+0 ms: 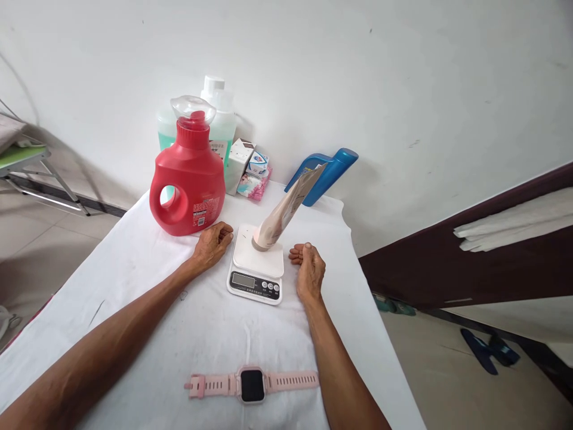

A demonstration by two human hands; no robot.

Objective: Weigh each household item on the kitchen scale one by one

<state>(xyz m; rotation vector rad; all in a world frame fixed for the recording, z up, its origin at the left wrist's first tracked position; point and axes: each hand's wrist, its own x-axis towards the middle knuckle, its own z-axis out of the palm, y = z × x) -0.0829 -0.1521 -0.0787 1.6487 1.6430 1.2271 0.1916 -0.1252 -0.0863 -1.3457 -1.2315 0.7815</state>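
A white kitchen scale [253, 292] with a dark display and round buttons lies on the cloth between my hands. A pale squeeze tube [286, 212] stands on its cap on the scale's platform, its flat end up. My left hand [213, 245] rests on the cloth just left of the scale, fingers loosely bent, with nothing in it. To the right of the scale, my right hand [310, 269] lies on its edge, thumb up and fingers half curled, also holding nothing. Neither hand touches the tube. A pink smartwatch [252, 384] lies face up in front, its strap end near my right forearm.
A red detergent jug [190, 179] stands behind my left hand. Behind it are bottles of green liquid [222, 122], small boxes [258, 162] and a pink packet [253, 186]. A blue bottle [324, 176] is by the wall. White cloth [358, 358] covers the table.
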